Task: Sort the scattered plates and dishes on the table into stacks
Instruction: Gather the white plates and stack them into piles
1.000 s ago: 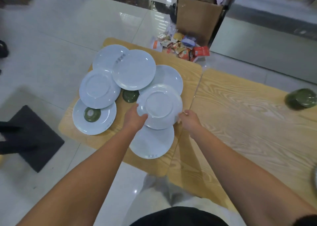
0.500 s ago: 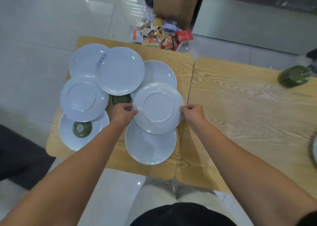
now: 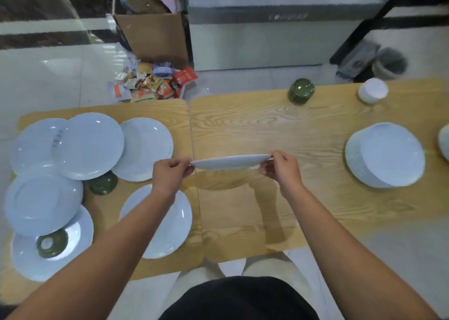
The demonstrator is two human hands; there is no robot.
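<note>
Both hands have lifted the plate (image 3: 230, 161) off the pile, rightward, seen edge-on

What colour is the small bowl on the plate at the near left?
Dark green bowl on a white plate; the head view shows it.

You have one view only: the wide camera on your head, looking forward and steeply down at the table (image 3: 267, 125) from close above. Your left hand (image 3: 170, 174) and right hand (image 3: 281, 170) sit mid-frame; floor (image 3: 48, 76) fills the top.
</note>
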